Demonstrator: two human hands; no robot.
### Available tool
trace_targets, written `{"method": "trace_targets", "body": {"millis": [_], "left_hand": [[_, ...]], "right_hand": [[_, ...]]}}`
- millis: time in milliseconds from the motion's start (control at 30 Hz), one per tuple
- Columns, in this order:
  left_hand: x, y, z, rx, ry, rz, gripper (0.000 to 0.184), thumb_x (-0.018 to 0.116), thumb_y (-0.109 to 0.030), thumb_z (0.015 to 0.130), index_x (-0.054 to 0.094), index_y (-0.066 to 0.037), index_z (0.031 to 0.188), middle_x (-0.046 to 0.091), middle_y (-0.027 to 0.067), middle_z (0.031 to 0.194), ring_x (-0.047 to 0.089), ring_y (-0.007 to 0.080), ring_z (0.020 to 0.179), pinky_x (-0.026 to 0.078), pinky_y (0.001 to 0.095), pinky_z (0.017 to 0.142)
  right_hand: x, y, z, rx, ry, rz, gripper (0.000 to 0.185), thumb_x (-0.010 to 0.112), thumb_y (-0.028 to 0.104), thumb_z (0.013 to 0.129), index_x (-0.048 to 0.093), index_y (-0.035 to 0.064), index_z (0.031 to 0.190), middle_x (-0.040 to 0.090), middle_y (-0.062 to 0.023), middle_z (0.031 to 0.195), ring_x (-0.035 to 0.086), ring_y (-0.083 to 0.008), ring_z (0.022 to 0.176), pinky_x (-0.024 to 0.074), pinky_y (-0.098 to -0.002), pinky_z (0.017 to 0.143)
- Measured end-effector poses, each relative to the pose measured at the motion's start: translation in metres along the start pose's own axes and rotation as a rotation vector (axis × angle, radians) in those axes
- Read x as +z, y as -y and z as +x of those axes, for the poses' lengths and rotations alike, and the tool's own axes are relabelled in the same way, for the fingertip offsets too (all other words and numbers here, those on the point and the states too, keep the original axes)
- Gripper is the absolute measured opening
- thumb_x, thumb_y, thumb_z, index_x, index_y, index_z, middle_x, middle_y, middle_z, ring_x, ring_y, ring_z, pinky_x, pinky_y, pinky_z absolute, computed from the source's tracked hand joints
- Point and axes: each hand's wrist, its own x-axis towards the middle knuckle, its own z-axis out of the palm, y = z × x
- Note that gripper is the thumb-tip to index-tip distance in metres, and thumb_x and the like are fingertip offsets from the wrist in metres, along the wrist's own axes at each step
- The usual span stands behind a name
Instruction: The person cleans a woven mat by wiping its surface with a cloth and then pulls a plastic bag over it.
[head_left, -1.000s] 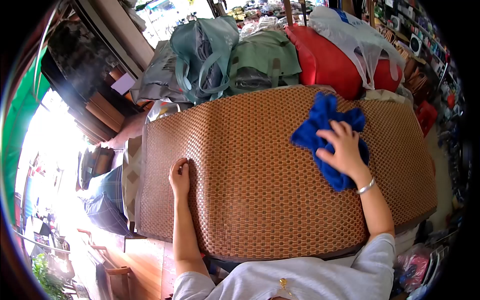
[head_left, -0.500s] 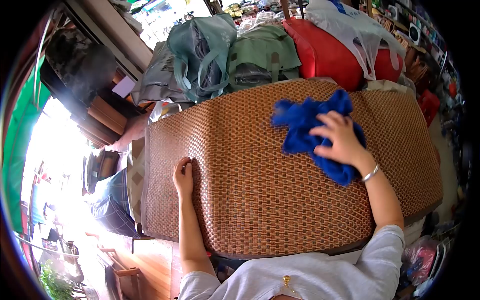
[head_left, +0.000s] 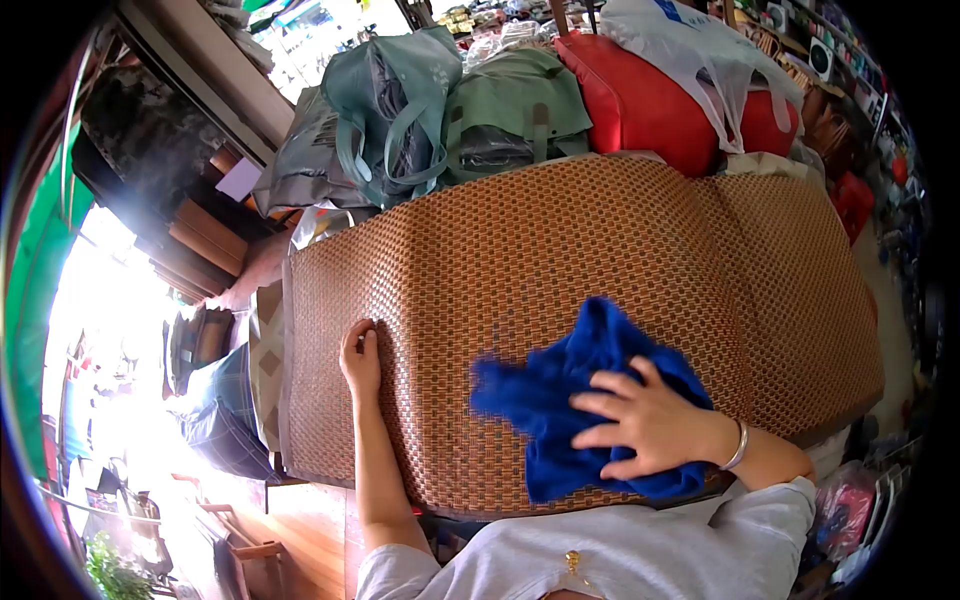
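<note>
A brown woven mat (head_left: 480, 270) with a dark edge lies spread in front of me, with raised folds at its left and right. A crumpled blue cloth (head_left: 570, 370) lies on its near right part. My right hand (head_left: 640, 420), with a silver bangle at the wrist, presses flat on the cloth with its fingers spread. On the mat's left part rests my left hand (head_left: 361, 358), its fingers curled loosely together, holding nothing that shows.
Behind the mat stand a grey-green bag (head_left: 390, 110), a green bag (head_left: 520, 105), a red bag (head_left: 640, 105) and a white plastic bag (head_left: 700, 50). A wooden chair (head_left: 255, 550) is at the lower left, and a red item (head_left: 852, 205) at the right.
My right hand has moved with the blue cloth toward me and to the left, from the mat's far right part. The cloth's shape has changed. My left hand has stayed in nearly the same place.
</note>
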Motion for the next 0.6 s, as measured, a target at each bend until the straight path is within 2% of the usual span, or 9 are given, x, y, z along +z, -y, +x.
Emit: {"method": "trace_targets", "body": {"millis": [33,67,167,300,367,433,533,600], "left_hand": [[0.000,0.001,0.001,0.010,-0.001,0.006,0.022,0.061,-0.013,0.090,0.069,-0.004,0.109,0.065,0.0105,0.118,0.059,0.0252,0.113,0.045,0.0358,0.099],[0.000,0.003,0.001,0.011,-0.003,0.007,0.022,0.061,-0.013,0.090,0.069,-0.004,0.109,0.065,0.0105,0.118,0.059,0.0252,0.113,0.045,0.0358,0.099],[0.001,0.007,0.001,0.008,0.000,-0.036,0.022,0.061,-0.012,0.090,0.069,-0.005,0.109,0.065,0.0102,0.118,0.059,0.0249,0.113,0.045,0.0356,0.098],[0.000,0.006,0.001,-0.005,0.000,-0.041,0.022,0.061,-0.012,0.090,0.069,-0.006,0.110,0.065,0.0095,0.117,0.060,0.0248,0.112,0.045,0.0360,0.098],[-0.001,0.004,0.000,-0.003,0.001,-0.033,0.022,0.061,-0.012,0.090,0.069,-0.007,0.110,0.065,0.0093,0.117,0.060,0.0249,0.112,0.045,0.0360,0.098],[0.000,-0.001,-0.001,-0.013,0.000,-0.038,0.023,0.061,-0.012,0.090,0.069,-0.007,0.111,0.066,0.0091,0.117,0.060,0.0253,0.112,0.045,0.0363,0.098],[-0.002,-0.016,-0.004,-0.049,-0.002,0.026,0.023,0.061,-0.012,0.090,0.069,-0.006,0.110,0.066,0.0092,0.117,0.060,0.0250,0.112,0.046,0.0366,0.098],[0.000,-0.004,-0.001,-0.033,-0.004,-0.023,0.023,0.061,-0.011,0.090,0.069,-0.006,0.110,0.066,0.0097,0.117,0.060,0.0247,0.112,0.046,0.0366,0.098]], "right_hand": [[0.001,0.003,0.001,-0.064,0.015,0.067,0.043,0.071,0.047,0.076,0.069,0.0240,0.111,0.048,-0.0085,0.138,0.036,-0.0318,0.132,0.0271,-0.0626,0.101],[-0.003,0.001,0.003,-0.044,0.035,0.047,0.041,0.070,0.047,0.078,0.069,0.0240,0.112,0.048,-0.0080,0.139,0.036,-0.0308,0.133,0.0268,-0.0616,0.102],[-0.017,-0.033,0.006,0.078,-0.023,-0.050,0.042,0.072,0.045,0.075,0.069,0.0234,0.111,0.048,-0.0090,0.139,0.037,-0.0305,0.132,0.0260,-0.0617,0.103],[-0.029,-0.105,-0.007,0.531,-0.358,-0.256,0.044,0.072,0.041,0.074,0.068,0.0218,0.113,0.047,-0.0133,0.141,0.036,-0.0336,0.133,0.0250,-0.0606,0.105],[-0.029,-0.140,-0.020,0.743,-0.490,-0.134,0.049,0.071,0.041,0.077,0.064,0.0219,0.121,0.043,-0.0151,0.143,0.034,-0.0356,0.134,0.0255,-0.0595,0.106],[-0.023,-0.160,-0.031,0.854,-0.512,-0.064,0.053,0.067,0.044,0.083,0.056,0.0239,0.131,0.039,-0.0179,0.145,0.030,-0.0371,0.137,0.0246,-0.0609,0.106],[-0.019,-0.121,-0.026,0.806,-0.439,-0.193,0.053,0.067,0.044,0.082,0.057,0.0218,0.129,0.039,-0.0174,0.145,0.030,-0.0396,0.136,0.0246,-0.0632,0.105],[-0.022,-0.076,-0.013,0.545,-0.359,-0.330,0.048,0.072,0.039,0.070,0.064,0.0203,0.114,0.045,-0.0148,0.136,0.036,-0.0377,0.128,0.0309,-0.0615,0.098]]}}
